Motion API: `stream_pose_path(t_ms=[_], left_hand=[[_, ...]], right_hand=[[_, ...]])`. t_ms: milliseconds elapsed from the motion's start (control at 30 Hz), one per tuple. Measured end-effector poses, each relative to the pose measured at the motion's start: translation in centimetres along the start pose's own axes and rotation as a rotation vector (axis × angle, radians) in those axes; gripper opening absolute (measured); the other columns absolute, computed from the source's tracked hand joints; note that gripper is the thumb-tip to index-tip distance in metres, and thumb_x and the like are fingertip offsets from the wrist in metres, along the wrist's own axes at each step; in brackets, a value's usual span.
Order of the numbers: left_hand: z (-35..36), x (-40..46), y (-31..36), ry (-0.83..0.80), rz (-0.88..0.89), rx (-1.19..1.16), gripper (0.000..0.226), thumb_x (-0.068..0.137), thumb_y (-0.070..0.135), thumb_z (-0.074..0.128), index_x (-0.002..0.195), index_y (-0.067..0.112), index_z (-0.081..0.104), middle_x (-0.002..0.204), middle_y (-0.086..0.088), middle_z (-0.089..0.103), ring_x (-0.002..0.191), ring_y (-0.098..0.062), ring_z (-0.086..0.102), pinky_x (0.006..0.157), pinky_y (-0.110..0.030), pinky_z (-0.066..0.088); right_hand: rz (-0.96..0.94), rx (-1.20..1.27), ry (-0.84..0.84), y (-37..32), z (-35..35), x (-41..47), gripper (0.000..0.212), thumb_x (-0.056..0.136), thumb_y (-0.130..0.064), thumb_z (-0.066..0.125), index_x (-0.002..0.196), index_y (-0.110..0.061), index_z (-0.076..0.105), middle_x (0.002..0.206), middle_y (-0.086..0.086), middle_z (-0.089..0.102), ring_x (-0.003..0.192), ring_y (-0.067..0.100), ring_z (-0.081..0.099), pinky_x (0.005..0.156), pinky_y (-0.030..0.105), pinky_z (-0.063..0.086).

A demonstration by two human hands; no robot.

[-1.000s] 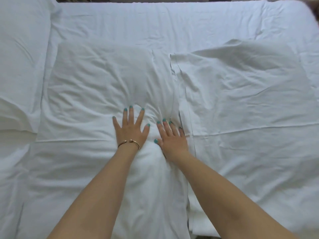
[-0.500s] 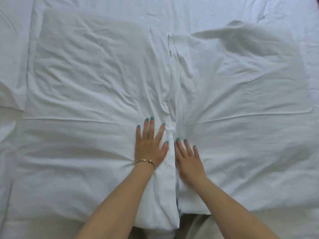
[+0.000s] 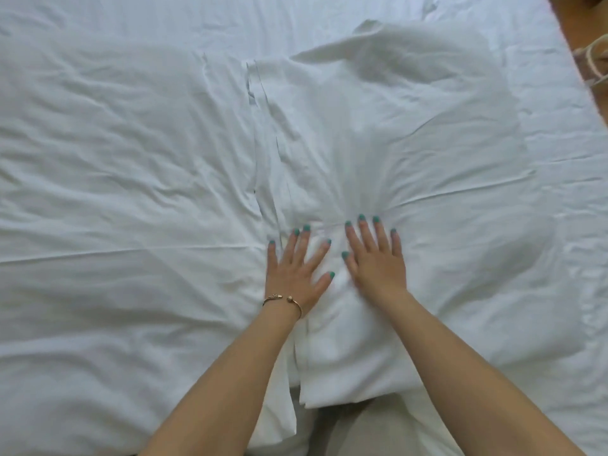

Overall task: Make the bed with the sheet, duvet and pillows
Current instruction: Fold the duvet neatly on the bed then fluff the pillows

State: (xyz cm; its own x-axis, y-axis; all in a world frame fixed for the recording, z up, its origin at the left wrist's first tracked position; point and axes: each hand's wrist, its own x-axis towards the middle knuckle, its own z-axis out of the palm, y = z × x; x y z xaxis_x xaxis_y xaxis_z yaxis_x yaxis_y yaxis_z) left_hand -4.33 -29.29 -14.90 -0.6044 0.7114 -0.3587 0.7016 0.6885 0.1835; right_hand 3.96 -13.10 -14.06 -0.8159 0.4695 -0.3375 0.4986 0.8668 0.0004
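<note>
Two white pillows lie side by side on the white bed: the left pillow and the right pillow. Their inner edges meet in a seam running down the middle. My left hand, with a gold bracelet at the wrist, presses flat with spread fingers right at that seam, on the right pillow's inner edge. My right hand presses flat on the right pillow just beside it. Creases fan out from under my right hand's fingers. Neither hand holds anything.
White bedding stretches beyond the pillows to the top of the view. The bed's right edge runs diagonally at the upper right, with brown floor and a light cord past it. Beige fabric shows below the pillows.
Both hands have slid to the right, from the left pillow across the seam onto the right pillow's inner edge. The view has shifted right with them.
</note>
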Motion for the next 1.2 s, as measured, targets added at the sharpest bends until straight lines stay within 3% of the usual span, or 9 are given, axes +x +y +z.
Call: stream_pose_path(t_ms=[133,267,333,433,567,667,800,933,1200], left_hand=[[1.5,1.0,0.1,-0.235,-0.087,0.111,0.066,0.091,0.067,0.012,0.144,0.047,-0.021,0.151,0.001,-0.039,0.141,-0.016,-0.033,0.109,-0.057,-0.022],[-0.8,1.6,5.7,0.036,-0.291,-0.033,0.06,0.081,0.04,0.043,0.14,0.027,0.038,0.156,-0.008,0.016,0.142,-0.026,0.0,0.114,-0.052,-0.008],[-2.9,3.1,9.4,0.181,-0.251,-0.129,0.056,0.08,0.039,0.04,0.131,0.02,0.05,0.151,-0.01,0.029,0.14,-0.027,0.011,0.113,-0.052,0.003],[-5.9,6.8,15.7,0.009,-0.028,-0.366,0.06,0.092,0.057,0.025,0.149,0.043,0.012,0.161,-0.003,-0.002,0.147,-0.023,-0.009,0.114,-0.061,0.006],[-5.7,11.3,20.8,-0.265,-0.131,-0.286,0.086,0.069,0.092,0.02,0.134,0.061,-0.027,0.145,0.007,-0.047,0.137,-0.029,-0.039,0.1,-0.077,0.003],[-4.0,12.8,22.0,-0.214,-0.245,-0.311,0.09,0.064,0.096,0.016,0.13,0.06,-0.034,0.14,0.007,-0.053,0.135,-0.03,-0.041,0.097,-0.08,0.002],[-2.8,12.9,22.5,-0.124,-0.256,-0.271,0.088,0.068,0.094,0.013,0.132,0.058,-0.034,0.142,0.005,-0.052,0.136,-0.031,-0.041,0.098,-0.079,0.0],[-2.4,13.2,22.5,-0.125,-0.261,-0.237,0.088,0.068,0.093,0.013,0.131,0.056,-0.036,0.141,0.004,-0.053,0.134,-0.029,-0.043,0.099,-0.079,-0.002],[-2.5,13.2,21.6,-0.133,-0.266,-0.315,0.088,0.068,0.092,0.02,0.132,0.06,-0.031,0.144,0.011,-0.048,0.137,-0.023,-0.04,0.103,-0.076,0.001]], right_hand=[[-0.249,-0.024,-0.213,1.7,2.3,-4.8,0.06,0.094,-0.044,0.031,0.152,-0.032,0.024,0.16,-0.006,0.012,0.147,0.021,0.023,0.116,0.042,0.003],[-0.068,0.099,0.077,6.2,-2.1,-5.0,0.063,0.086,-0.046,0.039,0.147,-0.033,0.034,0.157,-0.001,0.031,0.141,0.024,0.035,0.114,0.046,0.016],[0.153,0.135,0.187,11.0,-4.4,-3.3,0.063,0.089,-0.051,0.044,0.149,-0.035,0.033,0.158,0.002,0.027,0.144,0.028,0.026,0.112,0.053,0.019],[0.389,0.23,-0.035,18.8,-6.5,-0.3,0.068,0.092,-0.065,0.037,0.151,-0.048,0.007,0.163,-0.008,-0.004,0.149,0.022,-0.005,0.116,0.06,0.007],[0.483,0.429,-0.165,25.4,-6.3,2.1,0.081,0.076,-0.085,0.039,0.139,-0.066,-0.007,0.156,-0.019,-0.024,0.146,0.029,-0.021,0.111,0.068,0.003],[0.478,0.485,-0.16,28.0,-6.6,3.7,0.101,0.064,-0.088,0.053,0.136,-0.067,-0.013,0.158,-0.014,-0.022,0.146,0.034,0.0,0.112,0.061,0.018],[0.405,0.857,-0.151,32.7,-7.1,5.9,0.115,0.056,-0.076,0.074,0.14,-0.066,-0.005,0.158,-0.003,0.016,0.142,0.026,0.029,0.113,0.043,0.03],[0.287,1.112,-0.19,35.7,-6.6,7.6,0.117,0.065,-0.046,0.084,0.149,-0.053,0.002,0.149,-0.025,0.021,0.138,0.001,0.024,0.106,0.021,0.023],[0.193,1.103,-0.11,35.7,-7.5,7.2,0.118,0.059,-0.04,0.091,0.147,-0.056,0.014,0.153,-0.023,0.026,0.139,0.001,0.03,0.113,0.029,0.028]])
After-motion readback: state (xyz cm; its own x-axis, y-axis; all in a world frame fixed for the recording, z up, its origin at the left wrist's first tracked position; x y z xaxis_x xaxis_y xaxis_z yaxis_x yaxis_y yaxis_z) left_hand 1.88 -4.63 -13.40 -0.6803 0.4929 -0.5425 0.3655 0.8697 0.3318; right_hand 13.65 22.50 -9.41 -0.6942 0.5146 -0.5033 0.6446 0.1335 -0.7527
